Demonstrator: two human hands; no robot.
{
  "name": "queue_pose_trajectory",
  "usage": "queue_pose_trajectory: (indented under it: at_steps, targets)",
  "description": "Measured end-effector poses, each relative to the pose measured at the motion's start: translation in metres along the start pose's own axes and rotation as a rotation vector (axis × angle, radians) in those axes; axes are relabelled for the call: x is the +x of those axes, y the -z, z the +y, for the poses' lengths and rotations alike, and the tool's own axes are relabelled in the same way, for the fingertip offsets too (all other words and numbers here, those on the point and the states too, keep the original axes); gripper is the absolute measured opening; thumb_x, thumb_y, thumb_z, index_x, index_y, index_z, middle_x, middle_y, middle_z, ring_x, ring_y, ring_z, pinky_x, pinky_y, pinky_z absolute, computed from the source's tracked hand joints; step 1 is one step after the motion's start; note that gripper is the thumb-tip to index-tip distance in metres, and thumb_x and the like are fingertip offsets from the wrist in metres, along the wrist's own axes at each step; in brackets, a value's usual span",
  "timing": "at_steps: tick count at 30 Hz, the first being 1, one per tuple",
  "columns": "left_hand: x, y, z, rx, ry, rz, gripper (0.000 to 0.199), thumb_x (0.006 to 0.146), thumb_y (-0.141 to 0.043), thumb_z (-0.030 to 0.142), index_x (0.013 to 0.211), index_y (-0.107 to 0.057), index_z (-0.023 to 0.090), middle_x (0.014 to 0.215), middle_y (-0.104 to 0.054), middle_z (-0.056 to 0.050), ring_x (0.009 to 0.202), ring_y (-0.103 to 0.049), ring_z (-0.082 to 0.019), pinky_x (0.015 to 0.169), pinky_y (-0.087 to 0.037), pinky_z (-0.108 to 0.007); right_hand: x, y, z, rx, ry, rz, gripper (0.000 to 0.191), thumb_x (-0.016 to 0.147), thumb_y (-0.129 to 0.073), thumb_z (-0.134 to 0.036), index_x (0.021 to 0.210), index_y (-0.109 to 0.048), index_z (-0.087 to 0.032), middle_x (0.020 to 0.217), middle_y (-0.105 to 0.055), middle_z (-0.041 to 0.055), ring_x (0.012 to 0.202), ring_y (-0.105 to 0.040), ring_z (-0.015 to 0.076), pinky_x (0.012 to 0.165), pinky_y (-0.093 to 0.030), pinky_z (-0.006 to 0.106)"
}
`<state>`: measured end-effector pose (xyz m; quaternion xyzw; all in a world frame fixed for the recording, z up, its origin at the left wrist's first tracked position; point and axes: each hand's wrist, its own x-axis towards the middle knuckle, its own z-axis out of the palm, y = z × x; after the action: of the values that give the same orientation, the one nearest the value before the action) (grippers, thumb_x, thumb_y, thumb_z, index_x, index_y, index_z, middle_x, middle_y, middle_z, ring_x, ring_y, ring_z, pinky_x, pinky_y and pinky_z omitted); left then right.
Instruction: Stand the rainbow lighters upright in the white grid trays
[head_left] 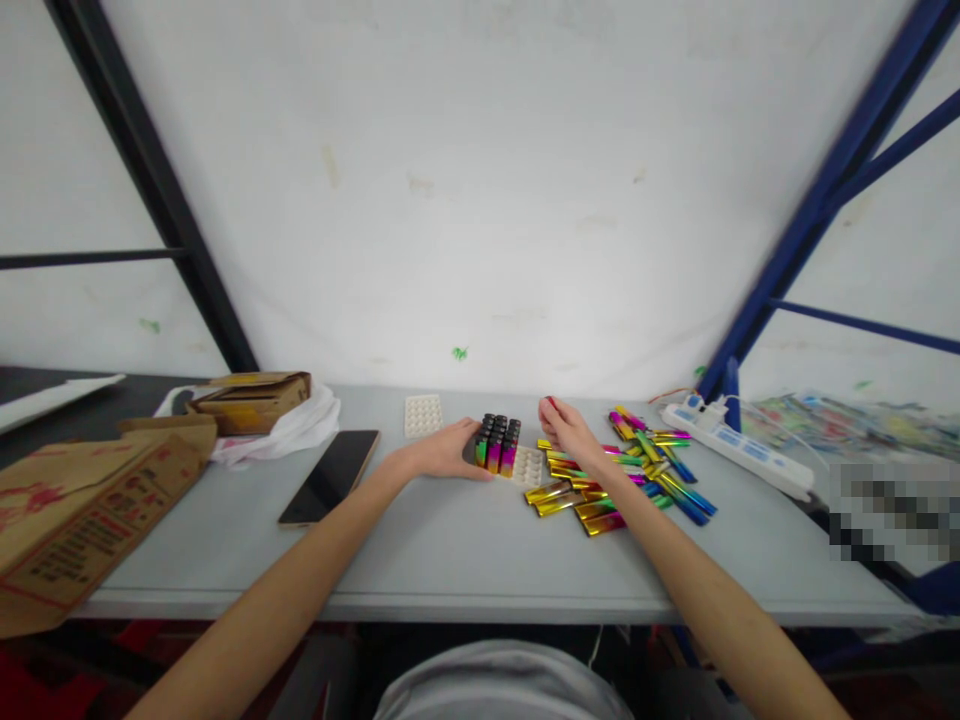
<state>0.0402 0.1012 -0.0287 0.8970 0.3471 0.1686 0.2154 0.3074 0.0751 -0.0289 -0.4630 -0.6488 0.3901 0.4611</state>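
A block of small upright pieces [493, 458] with black tops and shiny purple, gold and green sides, like lighters, stands in the left part of a white dimpled tray [529, 466]. My left hand [450, 450] wraps round the left side of this block, thumb in front and fingers behind, holding it at the tray's edge. Above the tray's right end is my right hand [566, 425], fingers curled closed. A small red bit shows at its fingertips, but I cannot make out what it is. Flat shiny rainbow-coloured pieces [600, 518] lie in a loose pile beneath and beside my right forearm.
Another white dimpled tray [424, 415] lies farther back. At the left are a black phone [331, 477], an opened carton [259, 402] on a white bag, and a cardboard box [112, 500]. A white power strip [739, 452] lies at the right, by the blue frame.
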Motion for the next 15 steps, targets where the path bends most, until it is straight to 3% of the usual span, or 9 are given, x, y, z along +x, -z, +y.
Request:
queue_pose_trajectory:
  at_steps: [3,7,11,15]
  targets:
    - [0.000,0.000,0.000,0.005,0.003,-0.010,0.075,0.069,-0.082,0.062,0.124,-0.060,0.017,0.123,-0.067,-0.013,0.113,-0.064,-0.036,0.101,-0.050,-0.045,0.002,-0.005,0.005,-0.152,0.089,0.129,0.053,0.089,-0.048,-0.072,0.067,-0.041,-0.024,0.059,-0.035,-0.0053,0.054,-0.034,0.0123,0.050,-0.030,0.026]
    - [0.001,0.000,-0.002,0.001,-0.003,-0.015,0.076,0.069,-0.082,0.061,0.127,-0.058,0.018,0.125,-0.066,-0.013,0.116,-0.063,-0.036,0.104,-0.049,-0.046,0.001,-0.011,0.007,-0.285,0.142,0.250,0.051,0.087,-0.050,-0.061,0.057,-0.032,-0.024,0.057,-0.027,-0.0046,0.056,-0.031,0.0122,0.054,-0.025,0.028]
    - [0.001,-0.001,-0.003,-0.010,0.000,-0.013,0.077,0.068,-0.083,0.061,0.127,-0.059,0.017,0.125,-0.066,-0.014,0.116,-0.063,-0.037,0.103,-0.049,-0.046,-0.001,-0.015,0.003,-0.290,0.143,0.252,0.036,0.083,-0.046,-0.047,0.058,-0.034,-0.024,0.058,-0.027,-0.0044,0.055,-0.031,0.0121,0.054,-0.024,0.028]
    - [0.002,-0.002,-0.004,-0.004,-0.003,-0.014,0.078,0.068,-0.083,0.060,0.127,-0.059,0.015,0.125,-0.065,-0.015,0.117,-0.062,-0.037,0.104,-0.049,-0.048,-0.002,-0.016,-0.002,-0.284,0.160,0.251,0.032,0.082,-0.045,-0.045,0.059,-0.035,-0.024,0.057,-0.030,-0.0046,0.056,-0.033,0.0123,0.055,-0.025,0.028]
